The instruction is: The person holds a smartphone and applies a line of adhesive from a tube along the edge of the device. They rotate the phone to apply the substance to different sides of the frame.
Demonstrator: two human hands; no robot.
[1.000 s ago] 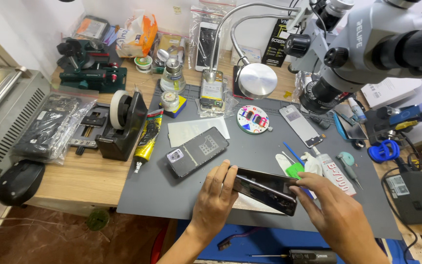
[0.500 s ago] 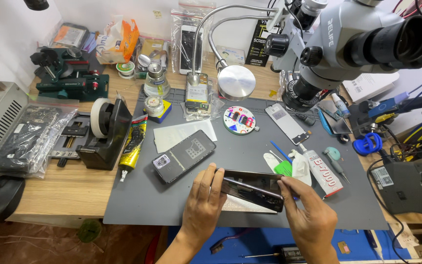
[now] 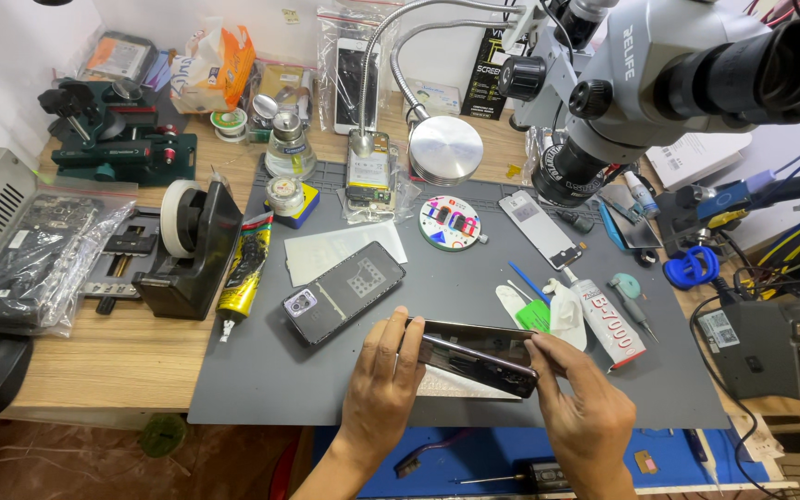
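Observation:
My left hand grips the left end of a dark phone body, held tilted on its long edge above the grey work mat. My right hand pinches the phone's right end, with fingertips at its upper corner. A flat pale sheet lies on the mat just under the phone. A second phone, back panel up with its camera at the lower left, lies on the mat to the upper left of my left hand.
A white glue tube, green and blue pry tools and a tweezers lie right of the phone. A microscope overhangs the back right. A tape dispenser, black-and-yellow glue tube, round parts disc and gooseneck lamp stand behind.
The view has shifted slightly. Both hands keep their hold on the tilted phone, which stays in about the same place on the mat.

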